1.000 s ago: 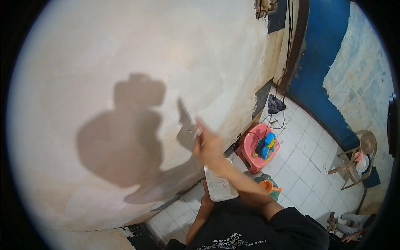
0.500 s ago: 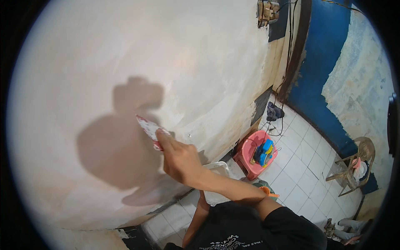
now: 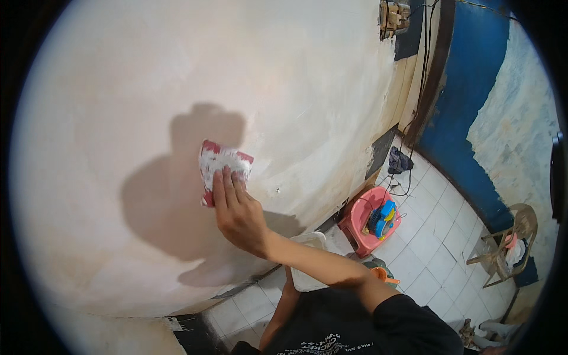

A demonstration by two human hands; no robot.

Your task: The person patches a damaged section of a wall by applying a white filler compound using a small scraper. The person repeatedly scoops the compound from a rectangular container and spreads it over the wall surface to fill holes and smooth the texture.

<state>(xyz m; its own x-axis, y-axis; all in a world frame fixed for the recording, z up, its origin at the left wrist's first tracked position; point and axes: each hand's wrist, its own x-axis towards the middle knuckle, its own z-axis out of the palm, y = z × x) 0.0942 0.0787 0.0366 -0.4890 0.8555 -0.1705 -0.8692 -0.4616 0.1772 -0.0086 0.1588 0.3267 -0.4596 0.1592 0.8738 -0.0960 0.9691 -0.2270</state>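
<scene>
My right hand point(image 3: 239, 216) holds a red putty spreader point(image 3: 225, 160) smeared with white putty, its fingers pressed along the blade's face. The spreader lies nearly flat at the pale, plastered wall point(image 3: 106, 106); the shadow makes it hard to tell how much of it touches. Below the right forearm is a white tub point(image 3: 307, 279) with pale residue on its rim, partly covered by that arm. My left hand point(image 3: 288, 285) is at the tub's left side and seems to hold it; its fingers are hidden behind the tub.
A pink plastic stool point(image 3: 355, 228) with blue and yellow items stands by the wall. Near it are an orange scoop point(image 3: 384, 275), a dark cloth point(image 3: 399, 160) and loose cables. A brown chair point(image 3: 518, 236) stands farther right on white floor tiles point(image 3: 426, 236), before a blue, patchy wall point(image 3: 473, 77).
My right hand has turned the spreader from edge-on to nearly flat toward the wall, fingers now stretched over its face. The view has shifted slightly. The left hand stays at the tub.
</scene>
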